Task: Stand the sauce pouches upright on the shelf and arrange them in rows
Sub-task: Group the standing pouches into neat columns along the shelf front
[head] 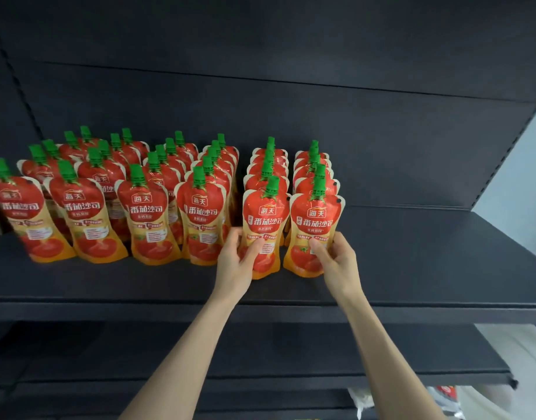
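Observation:
Red and yellow tomato sauce pouches with green caps stand upright in several rows on a dark shelf [412,268]. My left hand [235,259] grips the lower part of the front pouch [265,219] of the second row from the right. My right hand [333,262] grips the lower part of the front pouch [316,219] of the rightmost row. Both held pouches are upright, side by side, with their bases on or close to the shelf. More pouches [269,168] line up behind each of them.
Further rows of pouches [115,195] fill the shelf's left half. The right part of the shelf is bare dark board up to a side panel [503,165]. A lower shelf [351,359] lies below, with white packaging [360,398] at the bottom right.

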